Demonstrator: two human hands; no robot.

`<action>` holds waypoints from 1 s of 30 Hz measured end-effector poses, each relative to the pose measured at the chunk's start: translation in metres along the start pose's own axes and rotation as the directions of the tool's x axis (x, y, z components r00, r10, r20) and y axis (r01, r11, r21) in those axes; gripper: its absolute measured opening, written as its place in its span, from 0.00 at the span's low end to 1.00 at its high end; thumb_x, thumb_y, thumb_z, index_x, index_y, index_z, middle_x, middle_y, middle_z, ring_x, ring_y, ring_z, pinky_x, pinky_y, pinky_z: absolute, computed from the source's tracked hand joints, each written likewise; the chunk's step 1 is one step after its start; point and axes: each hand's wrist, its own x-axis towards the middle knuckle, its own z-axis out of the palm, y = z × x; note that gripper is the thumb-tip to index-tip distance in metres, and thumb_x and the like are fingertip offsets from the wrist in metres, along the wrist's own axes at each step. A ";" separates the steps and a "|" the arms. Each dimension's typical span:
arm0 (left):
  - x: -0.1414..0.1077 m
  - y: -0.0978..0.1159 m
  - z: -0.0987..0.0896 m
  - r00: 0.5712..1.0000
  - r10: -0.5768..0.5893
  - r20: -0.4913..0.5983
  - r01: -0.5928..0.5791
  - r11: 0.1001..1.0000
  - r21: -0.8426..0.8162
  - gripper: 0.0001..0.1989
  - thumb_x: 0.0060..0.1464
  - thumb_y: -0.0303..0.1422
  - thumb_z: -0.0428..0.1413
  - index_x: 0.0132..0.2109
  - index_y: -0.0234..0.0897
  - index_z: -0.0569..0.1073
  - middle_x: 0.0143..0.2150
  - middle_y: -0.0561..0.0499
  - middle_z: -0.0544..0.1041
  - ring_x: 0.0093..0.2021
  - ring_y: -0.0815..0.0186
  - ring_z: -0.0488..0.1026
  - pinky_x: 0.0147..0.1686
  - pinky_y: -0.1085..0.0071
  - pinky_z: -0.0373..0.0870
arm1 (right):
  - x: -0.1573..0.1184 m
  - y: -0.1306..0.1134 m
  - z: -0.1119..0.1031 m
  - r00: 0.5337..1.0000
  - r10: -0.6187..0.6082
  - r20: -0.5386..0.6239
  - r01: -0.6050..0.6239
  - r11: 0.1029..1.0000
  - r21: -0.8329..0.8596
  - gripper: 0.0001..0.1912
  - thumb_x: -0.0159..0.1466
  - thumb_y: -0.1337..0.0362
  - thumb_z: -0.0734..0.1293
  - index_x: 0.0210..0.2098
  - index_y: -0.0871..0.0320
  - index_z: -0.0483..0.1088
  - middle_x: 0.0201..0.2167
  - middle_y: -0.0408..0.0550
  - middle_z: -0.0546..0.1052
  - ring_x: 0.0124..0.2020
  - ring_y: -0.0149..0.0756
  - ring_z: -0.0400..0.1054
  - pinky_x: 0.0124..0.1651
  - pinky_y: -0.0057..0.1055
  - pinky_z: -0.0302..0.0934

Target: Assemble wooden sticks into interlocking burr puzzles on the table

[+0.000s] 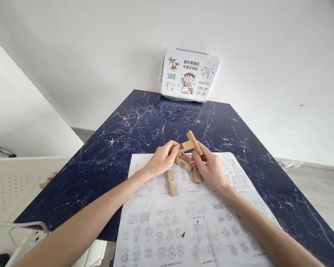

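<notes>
Crossed wooden puzzle bars are hovering just above the instruction sheet, the left hand gripping one end, the right hand pinching the other; loose notched pieces are lying beneath on the marbled table.

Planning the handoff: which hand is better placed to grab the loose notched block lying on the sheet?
Left hand, probably: the loose block lies just below it, while the right hand grips the crossed pieces.
</notes>
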 end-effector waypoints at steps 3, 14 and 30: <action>-0.002 0.003 -0.001 1.000 -0.002 -0.003 0.002 1.000 0.005 0.16 0.74 0.44 0.46 0.47 0.37 0.72 0.31 0.53 0.71 0.27 0.69 0.65 0.27 0.72 0.60 | 0.001 0.002 0.001 1.000 0.017 0.014 -0.018 1.000 0.021 0.25 0.74 0.58 0.61 0.68 0.55 0.70 0.29 0.44 0.79 0.28 0.37 0.73 0.32 0.33 0.66; 0.000 0.003 -0.003 0.995 -0.080 0.066 0.094 0.966 -0.242 0.15 0.74 0.45 0.48 0.49 0.37 0.69 0.27 0.58 0.60 0.22 0.72 0.54 0.22 0.72 0.56 | 0.000 0.005 0.002 0.998 -0.057 -0.007 0.057 0.998 -0.017 0.24 0.75 0.56 0.60 0.67 0.51 0.71 0.32 0.44 0.78 0.27 0.36 0.70 0.32 0.35 0.67; -0.004 0.004 0.011 0.999 -0.029 0.025 0.036 0.919 -0.394 0.15 0.73 0.46 0.50 0.50 0.38 0.68 0.29 0.58 0.58 0.24 0.71 0.52 0.23 0.72 0.50 | -0.006 -0.004 0.007 0.979 -0.195 -0.056 0.189 0.977 -0.098 0.29 0.78 0.58 0.56 0.76 0.49 0.57 0.43 0.52 0.81 0.32 0.41 0.74 0.39 0.43 0.74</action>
